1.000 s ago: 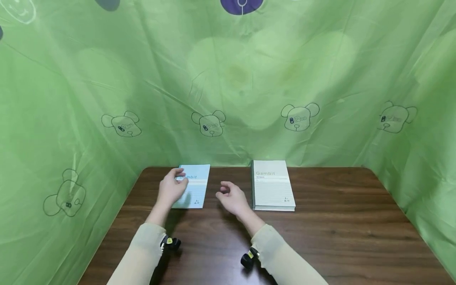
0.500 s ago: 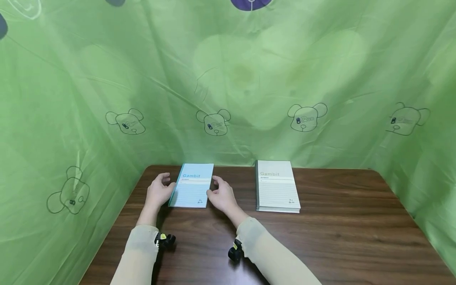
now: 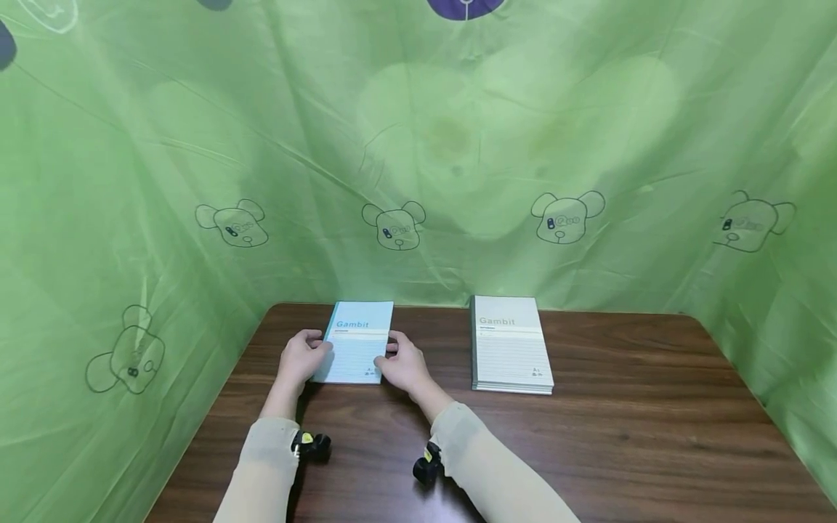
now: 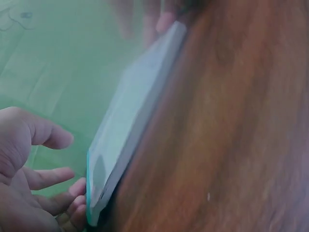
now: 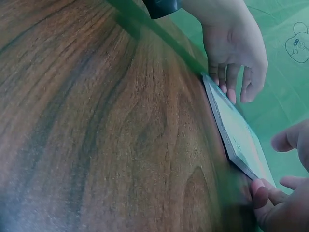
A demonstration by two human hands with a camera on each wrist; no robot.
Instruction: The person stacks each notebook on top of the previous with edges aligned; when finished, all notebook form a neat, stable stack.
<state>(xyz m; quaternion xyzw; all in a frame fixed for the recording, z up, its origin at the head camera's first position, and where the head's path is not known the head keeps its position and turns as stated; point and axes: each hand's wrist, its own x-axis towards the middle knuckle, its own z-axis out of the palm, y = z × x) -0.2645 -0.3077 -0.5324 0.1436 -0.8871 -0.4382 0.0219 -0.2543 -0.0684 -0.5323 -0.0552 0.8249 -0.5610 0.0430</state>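
Observation:
A light blue notebook (image 3: 356,349) printed "Gambit" lies flat near the far left of the table, its thick page edge (image 5: 221,123) showing in the right wrist view. My left hand (image 3: 303,358) is at its left, spine side. In the left wrist view, the left fingertips (image 4: 77,193) meet the teal spine, while the thumb (image 4: 55,137) is raised apart from the cover. Along the opposite side is my right hand (image 3: 404,363); its fingertips (image 5: 259,188) touch the notebook's edge and its thumb (image 5: 285,139) stands off above.
To the right sits a stack of several white notebooks (image 3: 513,345) with dark spines. Both lie on a brown wood-grain table (image 3: 621,421). A green curtain (image 3: 458,145) with bear prints hangs behind the table and at both sides. Each wrist carries a small black camera (image 3: 316,447).
My left hand moved left off the cover, then came back in to the spine. My right hand travelled left to the notebook's right edge. The white stack stayed in place.

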